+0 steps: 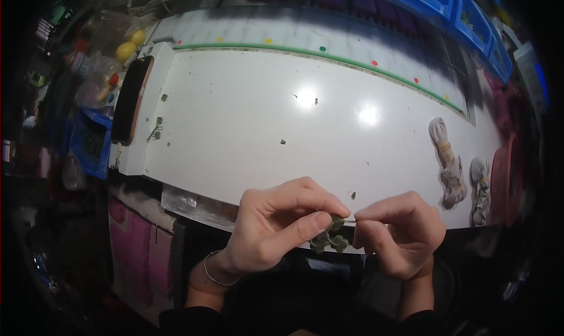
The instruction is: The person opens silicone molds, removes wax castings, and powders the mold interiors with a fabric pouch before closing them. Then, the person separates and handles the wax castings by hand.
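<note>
My left hand point(276, 221), with a thin bracelet at the wrist, is closed in a pinch on a small green leafy sprig point(329, 240). The sprig hangs below the thumb and fingertips, over the table's near edge. Close beside it on the right, my right hand point(405, 233) has thumb and forefinger pinched together. A short pale strand point(350, 219) spans the gap between both hands' fingertips; whether it is thread or stem I cannot tell. The fingers partly hide the sprig's upper part.
Leaf scraps point(283, 141) dot the white table point(247, 101). Two tied bundles of pale strips point(449, 165) lie at right, near a pink basin point(504, 183). A phone point(132, 101) leans at left. Blue bins point(426, 1) stand at the back right, behind a green strip point(258, 47).
</note>
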